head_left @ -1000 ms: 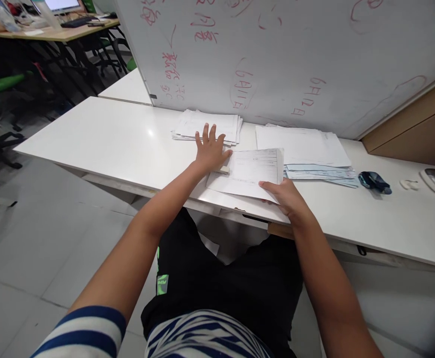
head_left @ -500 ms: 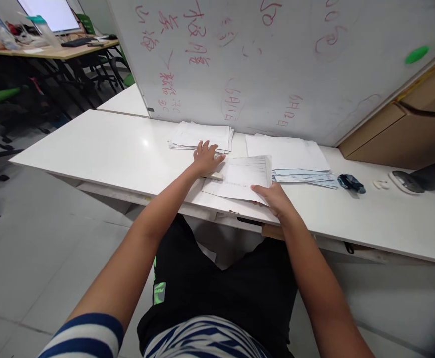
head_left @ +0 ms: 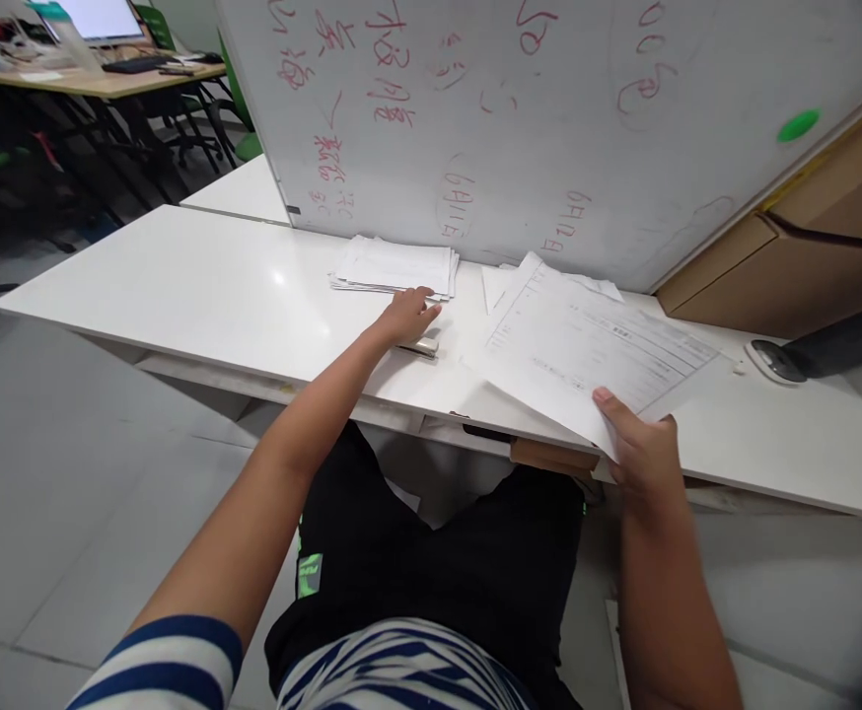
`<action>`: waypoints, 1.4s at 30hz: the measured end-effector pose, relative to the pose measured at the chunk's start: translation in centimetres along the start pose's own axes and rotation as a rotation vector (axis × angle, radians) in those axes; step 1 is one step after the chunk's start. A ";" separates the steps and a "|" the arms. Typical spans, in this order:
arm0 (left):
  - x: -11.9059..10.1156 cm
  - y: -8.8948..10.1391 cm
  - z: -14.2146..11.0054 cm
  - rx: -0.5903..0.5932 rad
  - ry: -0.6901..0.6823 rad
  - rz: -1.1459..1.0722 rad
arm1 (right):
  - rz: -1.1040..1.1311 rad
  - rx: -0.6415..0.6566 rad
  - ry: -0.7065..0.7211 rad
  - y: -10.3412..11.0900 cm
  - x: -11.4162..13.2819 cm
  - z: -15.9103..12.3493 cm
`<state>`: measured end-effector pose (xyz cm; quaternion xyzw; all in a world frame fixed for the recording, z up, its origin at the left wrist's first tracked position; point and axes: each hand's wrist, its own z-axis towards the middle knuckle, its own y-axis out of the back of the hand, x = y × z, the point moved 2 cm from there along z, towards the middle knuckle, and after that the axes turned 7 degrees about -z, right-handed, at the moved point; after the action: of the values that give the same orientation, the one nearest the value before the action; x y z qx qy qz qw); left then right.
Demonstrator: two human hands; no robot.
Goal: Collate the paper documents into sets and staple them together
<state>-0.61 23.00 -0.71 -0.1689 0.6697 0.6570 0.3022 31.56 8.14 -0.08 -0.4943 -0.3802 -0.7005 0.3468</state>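
My right hand (head_left: 642,444) grips printed paper sheets (head_left: 586,345) at their lower right corner, thumb on top, and holds them tilted above the table. I cannot tell how many sheets there are. Under my left hand (head_left: 407,316) lies a beige stapler (head_left: 425,347), its front end showing and the rest covered by the hand. The left fingers stretch forward with the thumb apart. Just beyond them sits a stack of white papers (head_left: 394,264). A second paper pile (head_left: 501,283) is mostly hidden behind the held sheets.
The white table (head_left: 201,286) runs along a whiteboard (head_left: 401,197) with red writing and a green magnet (head_left: 799,125). Cardboard boxes (head_left: 742,256) stand at the right, near a grey-and-white rounded object (head_left: 777,361). Another desk (head_left: 106,84) with a monitor is at the far left.
My right hand has moved right with the paper sheets, lifting them off the stapler and over the right pile. My left hand has stayed nearly in place at the stapler.
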 end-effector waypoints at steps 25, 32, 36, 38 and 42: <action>-0.3 0.2 0.1 0.086 0.074 0.032 | 0.096 0.261 -0.127 0.3 -0.5 -0.5; -0.1 0.1 0.3 0.087 0.070 0.019 | 0.034 0.269 -0.138 -0.1 0.3 -1.0; 0.0 0.0 0.3 0.087 0.073 0.017 | 0.019 0.272 -0.161 -0.4 0.4 -1.2; 0.0 0.0 0.4 0.078 0.071 0.016 | 0.014 0.255 -0.156 -0.6 0.1 -1.0; -0.1 0.0 0.5 0.071 0.070 0.014 | -0.035 0.251 -0.097 -2.5 -0.3 0.7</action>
<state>-0.40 23.42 -0.62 -0.1764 0.7040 0.6285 0.2798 29.82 9.96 -0.66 -0.4737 -0.4897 -0.6287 0.3750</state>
